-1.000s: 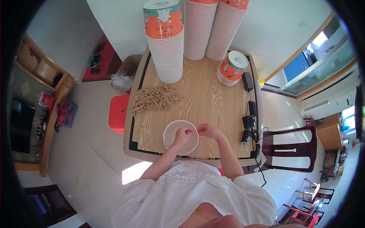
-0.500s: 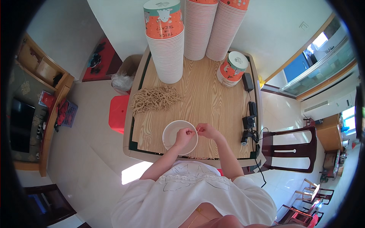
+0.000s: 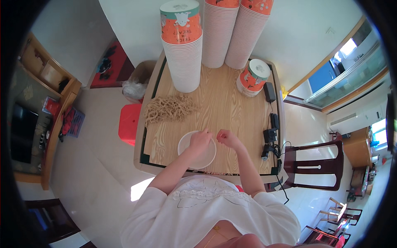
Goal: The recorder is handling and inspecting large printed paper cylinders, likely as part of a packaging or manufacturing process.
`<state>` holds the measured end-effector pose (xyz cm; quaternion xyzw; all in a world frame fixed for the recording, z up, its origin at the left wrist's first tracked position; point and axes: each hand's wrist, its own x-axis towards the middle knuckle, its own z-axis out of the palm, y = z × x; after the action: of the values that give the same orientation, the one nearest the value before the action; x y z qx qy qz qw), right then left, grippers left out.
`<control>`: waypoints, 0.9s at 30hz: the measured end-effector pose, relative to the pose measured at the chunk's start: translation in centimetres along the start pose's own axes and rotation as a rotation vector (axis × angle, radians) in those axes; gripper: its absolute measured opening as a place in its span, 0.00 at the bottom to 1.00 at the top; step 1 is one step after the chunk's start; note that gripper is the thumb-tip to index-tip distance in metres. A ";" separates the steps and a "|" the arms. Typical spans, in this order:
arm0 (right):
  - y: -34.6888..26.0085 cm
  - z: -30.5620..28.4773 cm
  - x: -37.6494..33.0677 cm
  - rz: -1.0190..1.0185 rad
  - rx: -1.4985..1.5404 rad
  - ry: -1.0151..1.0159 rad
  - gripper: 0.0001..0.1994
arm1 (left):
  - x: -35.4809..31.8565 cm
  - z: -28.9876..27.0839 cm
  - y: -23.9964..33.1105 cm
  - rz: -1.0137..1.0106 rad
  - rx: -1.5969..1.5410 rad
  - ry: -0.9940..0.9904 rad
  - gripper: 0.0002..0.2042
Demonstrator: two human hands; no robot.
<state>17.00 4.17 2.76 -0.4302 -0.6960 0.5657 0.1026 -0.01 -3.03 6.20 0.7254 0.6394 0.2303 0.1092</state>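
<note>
A white paper bucket (image 3: pixel 184 151) with its mouth up stands near the front edge of the table. My left hand (image 3: pixel 201 139) reaches over its mouth to the far right of the rim, fingers pinched together; what they hold is hidden. Just right of the rim, my right hand (image 3: pixel 227 138) is apart from the bucket with its fingers curled closed. Anything inside those fingers is too small to make out. Beyond the bucket, toward the left, lies a tangled heap of tan cords (image 3: pixel 171 108).
Tall stacks of nested buckets (image 3: pixel 182 62) rise at the back, with a short orange stack (image 3: pixel 252 78) at the right. Black adapters and cables (image 3: pixel 271 134) line the right edge. A red stool (image 3: pixel 129 124) stands left of the table, a dark chair (image 3: pixel 314 165) right.
My left hand has turned and moved slightly forward to the bucket's far rim. My right hand has drawn a little away from the rim, so a gap shows between the hands.
</note>
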 end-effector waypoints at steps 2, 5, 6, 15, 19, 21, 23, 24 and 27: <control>0.4 0.0 0.3 0.019 0.045 0.090 0.02 | 1.0 -0.2 -0.1 0.011 0.052 -0.216 0.07; 0.2 0.0 0.9 0.018 0.128 0.128 0.03 | 1.7 -0.3 0.1 -0.029 0.031 -0.272 0.04; 0.2 0.1 0.9 0.015 0.126 0.132 0.03 | 1.8 -0.1 0.2 -0.070 0.018 -0.303 0.04; -0.3 1.2 1.5 0.025 0.149 0.187 0.02 | 2.5 5.4 -4.1 -0.432 -0.827 -0.406 0.10; 1.4 0.9 1.5 -0.042 0.138 0.287 0.03 | 2.8 6.3 -3.3 -0.603 -1.074 -0.653 0.08; 1.4 0.6 1.6 -0.046 0.144 0.299 0.04 | 2.8 6.2 -2.7 -0.591 -1.065 -0.629 0.08; -1.2 0.9 1.0 0.205 0.215 0.263 0.07 | 2.2 6.4 -2.7 -0.598 -1.055 -0.595 0.08; -1.2 0.9 1.1 0.206 0.214 0.263 0.07 | 2.0 6.8 -2.7 -0.633 -1.128 -0.526 0.08; -0.2 0.8 1.3 0.175 0.044 0.231 0.09 | 2.1 6.8 -1.9 -0.640 -1.142 -0.460 0.07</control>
<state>15.67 4.55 2.23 -0.5489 -0.6269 0.5344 0.1418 1.70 0.28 -0.21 0.3603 0.5612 0.3278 0.6691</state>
